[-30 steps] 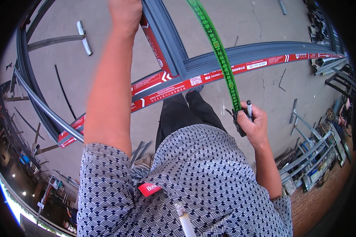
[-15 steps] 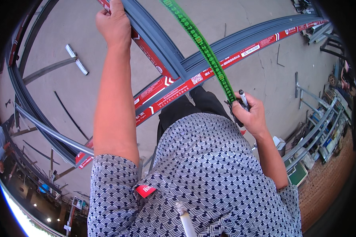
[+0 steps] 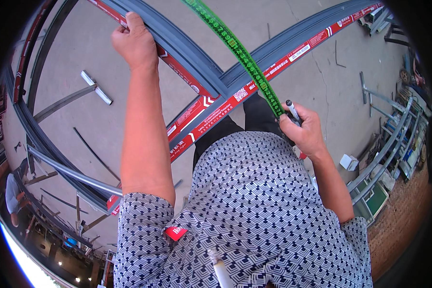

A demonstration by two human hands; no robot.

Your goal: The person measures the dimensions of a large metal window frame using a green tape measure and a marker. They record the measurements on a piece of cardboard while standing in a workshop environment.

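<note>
A grey metal frame (image 3: 187, 52) with red printed film along its edges lies across in front of me. My left hand (image 3: 137, 45) is closed on one of its bars, thumb on top, most fingers hidden. In my right hand (image 3: 302, 128), near my waist, is the lower end of a green tape measure (image 3: 245, 58); its case is mostly hidden by the hand. The blade slants up to the left over the frame's crossing bar and out of view. A marker pen (image 3: 292, 109) sticks up from the same hand, between thumb and fingers.
On the floor at left lies a T-shaped metal piece (image 3: 97, 87). A round metal bar (image 3: 72, 169) and more frame bars stand beyond it. Metal racks (image 3: 393, 129) and a white box (image 3: 349, 162) are at right. Far left, another person (image 3: 14, 192) is bent over.
The whole view has shifted slightly, showing more of the left side. Both hands keep their grips, the left on the frame bar, the right on the tape measure and marker pen.
</note>
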